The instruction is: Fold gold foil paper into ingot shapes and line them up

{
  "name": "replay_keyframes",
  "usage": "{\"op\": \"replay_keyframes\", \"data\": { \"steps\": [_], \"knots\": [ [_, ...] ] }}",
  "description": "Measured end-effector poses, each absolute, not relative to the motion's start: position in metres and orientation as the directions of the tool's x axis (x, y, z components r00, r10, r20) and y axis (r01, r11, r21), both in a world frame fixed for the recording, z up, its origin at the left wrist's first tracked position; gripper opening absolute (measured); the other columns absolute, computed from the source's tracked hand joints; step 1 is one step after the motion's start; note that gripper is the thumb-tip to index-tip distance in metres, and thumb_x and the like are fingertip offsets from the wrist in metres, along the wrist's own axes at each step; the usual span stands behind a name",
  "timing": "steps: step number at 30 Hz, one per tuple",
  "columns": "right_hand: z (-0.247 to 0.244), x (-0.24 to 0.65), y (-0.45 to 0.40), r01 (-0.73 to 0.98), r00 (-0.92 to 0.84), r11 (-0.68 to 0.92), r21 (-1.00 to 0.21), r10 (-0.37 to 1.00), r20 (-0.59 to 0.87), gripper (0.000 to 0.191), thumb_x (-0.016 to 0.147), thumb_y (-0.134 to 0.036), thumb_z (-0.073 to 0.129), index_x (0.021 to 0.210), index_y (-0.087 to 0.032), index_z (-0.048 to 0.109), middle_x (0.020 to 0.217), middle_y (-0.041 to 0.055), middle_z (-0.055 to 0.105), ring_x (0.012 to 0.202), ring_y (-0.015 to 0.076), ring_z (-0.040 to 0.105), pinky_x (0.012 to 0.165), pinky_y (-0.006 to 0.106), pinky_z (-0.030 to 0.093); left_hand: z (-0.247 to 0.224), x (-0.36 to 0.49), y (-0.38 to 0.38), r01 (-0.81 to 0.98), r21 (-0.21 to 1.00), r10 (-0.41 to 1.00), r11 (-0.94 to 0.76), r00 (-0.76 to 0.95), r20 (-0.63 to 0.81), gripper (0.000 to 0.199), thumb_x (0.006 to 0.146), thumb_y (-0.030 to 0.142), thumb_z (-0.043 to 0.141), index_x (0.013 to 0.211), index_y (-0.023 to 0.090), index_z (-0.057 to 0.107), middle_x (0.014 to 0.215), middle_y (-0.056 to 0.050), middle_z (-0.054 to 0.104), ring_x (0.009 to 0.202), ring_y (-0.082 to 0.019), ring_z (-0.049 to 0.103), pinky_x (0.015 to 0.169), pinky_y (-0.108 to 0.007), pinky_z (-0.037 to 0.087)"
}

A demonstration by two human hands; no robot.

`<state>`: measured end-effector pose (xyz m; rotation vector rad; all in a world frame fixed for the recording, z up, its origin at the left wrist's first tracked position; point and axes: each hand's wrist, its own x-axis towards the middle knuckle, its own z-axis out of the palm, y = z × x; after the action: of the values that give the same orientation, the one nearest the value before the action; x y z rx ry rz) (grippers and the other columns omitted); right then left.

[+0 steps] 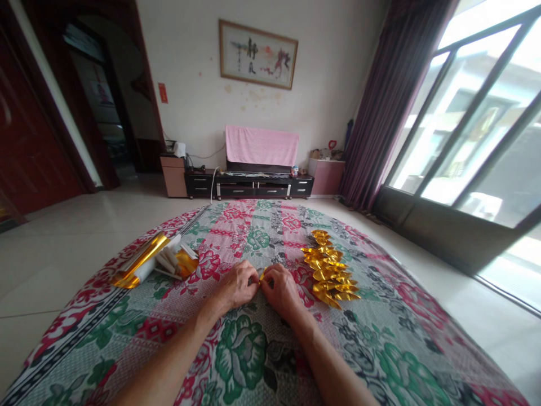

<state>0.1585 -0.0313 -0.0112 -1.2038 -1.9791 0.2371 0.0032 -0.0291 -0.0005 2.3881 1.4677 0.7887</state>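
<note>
My left hand and my right hand meet over the middle of the flowered cloth. Both are closed, thumbs and fingertips pinching a small piece of gold foil paper between them. Most of that piece is hidden behind the fingers. To the right of my right hand lie several folded gold paper pieces with pointed ends, set in an overlapping row. Left of my left hand is a pile of rolled and loose gold foil sheets, some with their white backs showing.
The patterned cloth covers a round-edged surface. Beyond it stands a low black TV cabinet with a pink cloth draped over what is on it. A purple curtain and glass doors are at the right. Pale tiles cover the floor.
</note>
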Motion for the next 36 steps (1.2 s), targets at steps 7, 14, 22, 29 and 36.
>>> {"op": "replay_keyframes", "data": {
  "steps": [7, 14, 22, 29, 36],
  "knots": [
    [-0.011, 0.158, -0.031, 0.651, -0.222, 0.52, -0.553, 0.827, 0.516, 0.012, 0.07, -0.009, 0.059, 0.061, -0.017, 0.061, 0.079, 0.0046, 0.062, 0.076, 0.0142, 0.058, 0.072, 0.024, 0.044, -0.002, 0.001, -0.028, 0.744, 0.475, 0.88, -0.47, 0.359, 0.31, 0.009, 0.072, 0.019, 0.056, 0.072, 0.02, 0.064, 0.083, -0.003, 0.055, 0.083, -0.016, 0.054, 0.078, -0.027, 0.043],
    [-0.005, 0.166, -0.033, 0.575, -0.287, 0.566, -0.591, 0.816, 0.502, 0.016, 0.073, -0.009, 0.055, 0.064, -0.018, 0.065, 0.085, 0.0049, 0.063, 0.079, 0.0138, 0.059, 0.075, 0.024, 0.046, -0.001, 0.002, -0.028, 0.744, 0.492, 0.89, -0.452, 0.344, 0.299, 0.011, 0.071, 0.019, 0.056, 0.071, 0.02, 0.067, 0.082, -0.003, 0.056, 0.082, -0.016, 0.055, 0.077, -0.027, 0.044],
    [-0.006, 0.171, -0.033, 0.571, -0.262, 0.57, -0.591, 0.809, 0.526, 0.014, 0.071, -0.009, 0.054, 0.063, -0.017, 0.062, 0.086, 0.0048, 0.063, 0.078, 0.0135, 0.059, 0.073, 0.023, 0.046, -0.002, 0.003, -0.028, 0.752, 0.488, 0.894, -0.444, 0.332, 0.3, 0.012, 0.071, 0.018, 0.056, 0.07, 0.02, 0.067, 0.082, -0.003, 0.056, 0.082, -0.015, 0.055, 0.078, -0.026, 0.044],
    [-0.013, 0.162, -0.029, 0.654, -0.182, 0.507, -0.561, 0.825, 0.534, 0.014, 0.065, -0.005, 0.053, 0.059, -0.016, 0.058, 0.083, 0.0064, 0.062, 0.077, 0.0152, 0.058, 0.071, 0.025, 0.045, -0.002, 0.003, -0.029, 0.755, 0.487, 0.896, -0.439, 0.323, 0.306, 0.013, 0.07, 0.017, 0.055, 0.071, 0.02, 0.068, 0.083, -0.002, 0.056, 0.082, -0.015, 0.055, 0.077, -0.026, 0.044],
    [-0.012, 0.164, -0.031, 0.639, -0.249, 0.55, -0.537, 0.809, 0.532, 0.018, 0.069, -0.005, 0.05, 0.065, -0.017, 0.063, 0.086, 0.0052, 0.06, 0.084, 0.0154, 0.055, 0.078, 0.027, 0.042, -0.003, 0.003, -0.028, 0.753, 0.495, 0.898, -0.435, 0.323, 0.297, 0.011, 0.069, 0.017, 0.056, 0.07, 0.02, 0.067, 0.082, -0.002, 0.057, 0.081, -0.015, 0.055, 0.076, -0.025, 0.044]
  ]
}}
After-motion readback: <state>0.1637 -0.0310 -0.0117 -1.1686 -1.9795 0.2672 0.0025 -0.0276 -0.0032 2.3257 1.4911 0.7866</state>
